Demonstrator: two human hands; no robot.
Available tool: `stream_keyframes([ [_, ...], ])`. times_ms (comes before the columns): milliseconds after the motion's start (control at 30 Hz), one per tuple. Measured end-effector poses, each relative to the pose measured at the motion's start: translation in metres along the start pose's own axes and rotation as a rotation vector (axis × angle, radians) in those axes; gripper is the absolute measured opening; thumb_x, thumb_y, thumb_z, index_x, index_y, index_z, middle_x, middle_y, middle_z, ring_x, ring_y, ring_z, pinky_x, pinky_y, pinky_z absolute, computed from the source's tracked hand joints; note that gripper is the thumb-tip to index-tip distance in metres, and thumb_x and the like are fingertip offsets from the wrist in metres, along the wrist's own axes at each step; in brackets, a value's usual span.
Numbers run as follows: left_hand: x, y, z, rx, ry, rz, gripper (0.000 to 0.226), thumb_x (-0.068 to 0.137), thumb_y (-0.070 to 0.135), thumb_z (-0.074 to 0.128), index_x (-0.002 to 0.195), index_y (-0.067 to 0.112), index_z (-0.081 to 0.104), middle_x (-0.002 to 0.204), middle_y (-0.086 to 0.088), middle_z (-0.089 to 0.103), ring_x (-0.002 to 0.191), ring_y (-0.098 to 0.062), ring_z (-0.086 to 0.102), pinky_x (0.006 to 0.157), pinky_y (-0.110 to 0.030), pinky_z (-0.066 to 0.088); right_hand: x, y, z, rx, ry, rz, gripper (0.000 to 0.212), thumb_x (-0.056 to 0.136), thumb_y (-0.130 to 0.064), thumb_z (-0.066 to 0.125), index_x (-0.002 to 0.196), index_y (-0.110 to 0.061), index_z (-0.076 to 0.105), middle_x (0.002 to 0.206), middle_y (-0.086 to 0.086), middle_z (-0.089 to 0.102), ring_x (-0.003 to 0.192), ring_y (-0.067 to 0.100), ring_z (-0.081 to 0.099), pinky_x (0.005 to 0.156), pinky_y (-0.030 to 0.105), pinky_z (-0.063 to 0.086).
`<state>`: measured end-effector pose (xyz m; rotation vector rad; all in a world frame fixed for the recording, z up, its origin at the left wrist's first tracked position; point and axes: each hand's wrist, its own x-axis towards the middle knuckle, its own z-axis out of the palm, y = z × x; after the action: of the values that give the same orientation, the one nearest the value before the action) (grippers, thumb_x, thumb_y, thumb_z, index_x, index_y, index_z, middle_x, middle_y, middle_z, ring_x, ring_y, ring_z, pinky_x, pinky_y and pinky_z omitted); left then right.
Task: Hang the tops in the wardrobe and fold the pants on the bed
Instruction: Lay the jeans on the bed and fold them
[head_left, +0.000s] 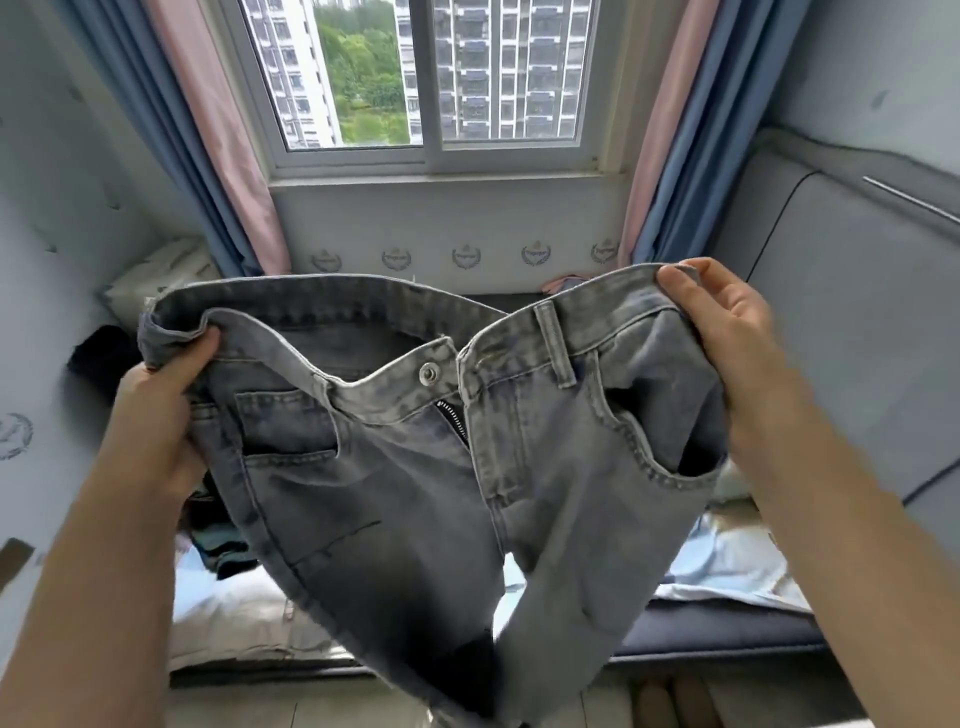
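I hold a pair of grey jeans (405, 493) up in the air by the waistband, front side toward me, button and zip undone. My left hand (161, 395) grips the left end of the waistband. My right hand (727, 322) pinches the right end, thumb on the band's edge. The legs hang down over the bed (727, 631). Other clothes lie on the bed beneath: a dark pile (104, 358) at the left, a pale beige garment (234, 618) and a light blue one (727, 566).
A window (426, 78) with blue and pink curtains (208, 135) faces me. A grey padded headboard (852, 332) stands at the right, a wall at the left. A white pack (161, 280) sits by the left curtain. Floor tiles show at the bottom.
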<state>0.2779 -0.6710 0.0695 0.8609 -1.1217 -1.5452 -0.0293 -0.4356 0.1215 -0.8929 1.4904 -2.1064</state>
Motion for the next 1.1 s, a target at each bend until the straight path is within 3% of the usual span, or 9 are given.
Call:
stream_keyframes([
  [100,-0.008,0.020,0.017,-0.037,-0.012,0.075,0.033,0.088,0.031,0.068,0.114,0.010,0.069,0.111,-0.009,0.072,0.098,-0.024,0.071,0.080,-0.041,0.060,0.006,-0.032,-0.004,0.056,0.002,-0.007,0.014,0.094,-0.020,0.057,0.080,-0.019,0.053,0.061,-0.011,0.062,0.056,0.003,0.058,0.056,0.016,0.050],
  [267,-0.007,0.042,0.036,-0.069,-0.035,0.130,0.021,0.087,0.032,0.070,0.099,0.015,0.074,0.104,-0.005,0.075,0.096,-0.021,0.072,0.076,-0.037,0.061,0.015,-0.063,-0.013,0.107,0.004,-0.035,0.013,0.093,-0.021,0.058,0.080,-0.020,0.056,0.066,-0.009,0.063,0.063,0.006,0.058,0.065,0.020,0.051],
  [433,0.012,0.029,0.048,-0.018,-0.046,0.086,0.019,0.091,0.029,0.066,0.078,0.025,0.080,0.091,0.001,0.077,0.084,-0.015,0.073,0.072,-0.032,0.061,0.035,-0.050,-0.016,0.048,0.027,-0.022,0.013,0.092,-0.022,0.061,0.080,-0.021,0.056,0.064,-0.010,0.064,0.059,0.004,0.059,0.059,0.018,0.051],
  [533,0.033,0.008,0.047,0.030,-0.068,0.036,0.021,0.092,0.028,0.063,0.082,0.018,0.078,0.085,0.002,0.077,0.076,-0.013,0.073,0.065,-0.029,0.060,0.052,-0.023,-0.018,0.008,0.038,-0.014,0.014,0.090,-0.025,0.063,0.079,-0.022,0.057,0.063,-0.011,0.063,0.057,0.002,0.059,0.057,0.017,0.051],
  [667,0.076,-0.025,0.041,0.083,-0.067,-0.012,0.016,0.097,0.026,0.057,0.094,0.014,0.067,0.079,0.004,0.076,0.069,-0.010,0.072,0.056,-0.024,0.058,0.072,0.018,-0.027,-0.103,-0.008,-0.003,0.026,0.069,-0.043,0.075,0.083,-0.028,0.059,0.070,-0.012,0.065,0.062,0.003,0.061,0.057,0.017,0.052],
  [833,0.155,-0.071,0.017,0.230,-0.120,0.010,0.018,0.096,0.013,0.058,0.113,0.012,0.063,0.087,0.006,0.076,0.076,-0.007,0.072,0.065,-0.021,0.059,0.106,0.085,-0.042,-0.323,-0.078,0.186,0.039,0.072,-0.024,0.075,0.108,-0.026,0.061,0.084,-0.004,0.073,0.076,0.011,0.070,0.065,0.024,0.058],
  [900,0.191,-0.094,0.003,0.324,-0.140,-0.019,0.019,0.093,0.010,0.062,0.110,0.006,0.067,0.088,0.002,0.076,0.075,-0.010,0.071,0.067,-0.022,0.059,0.123,0.117,-0.042,-0.398,-0.090,0.292,0.032,0.077,-0.014,0.073,0.108,-0.013,0.065,0.091,0.003,0.075,0.081,0.015,0.071,0.068,0.024,0.058],
  [1000,0.231,-0.133,-0.010,0.424,-0.232,-0.094,0.015,0.088,0.011,0.067,0.101,0.019,0.072,0.094,-0.005,0.075,0.082,-0.019,0.071,0.070,-0.033,0.060,0.144,0.167,-0.041,-0.475,-0.080,0.425,0.014,0.081,-0.010,0.072,0.095,-0.010,0.072,0.089,0.006,0.076,0.077,0.012,0.071,0.061,0.018,0.054],
  [1100,0.268,-0.175,-0.016,0.489,-0.255,-0.154,0.020,0.088,0.009,0.067,0.092,0.029,0.071,0.091,-0.002,0.076,0.081,-0.014,0.072,0.065,-0.025,0.057,0.165,0.219,-0.035,-0.524,-0.022,0.498,0.011,0.081,-0.008,0.073,0.091,-0.010,0.072,0.081,0.000,0.076,0.072,0.010,0.070,0.060,0.016,0.053],
])
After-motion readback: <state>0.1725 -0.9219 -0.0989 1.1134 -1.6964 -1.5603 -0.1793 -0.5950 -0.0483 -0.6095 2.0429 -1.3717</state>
